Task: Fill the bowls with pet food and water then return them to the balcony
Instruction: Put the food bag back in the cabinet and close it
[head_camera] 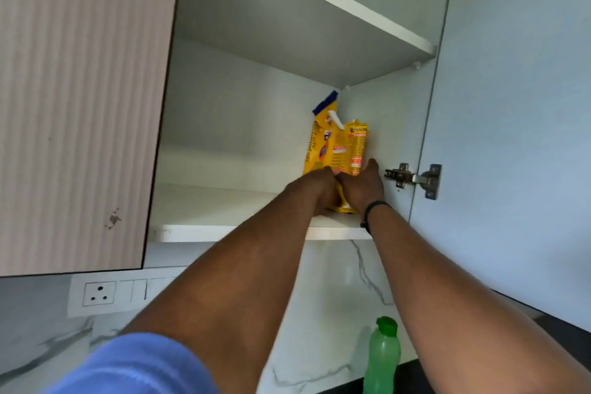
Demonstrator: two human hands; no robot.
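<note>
A yellow pet food bag point(339, 144) with a blue top corner stands on the lower shelf point(224, 227) of an open wall cabinet, against its right inner wall. Both my arms reach up into the cabinet. My left hand point(315, 184) grips the bag's lower left side. My right hand point(363, 184) holds its lower right side, thumb up along the bag. A dark band circles my right wrist. No bowls are in view.
The open cabinet door point(511, 105) hangs at the right on a metal hinge point(412, 177). A closed ribbed door point(80, 89) is at the left. A green water bottle point(382, 358) stands on the dark counter below. A wall socket point(99, 293) sits on the marble backsplash.
</note>
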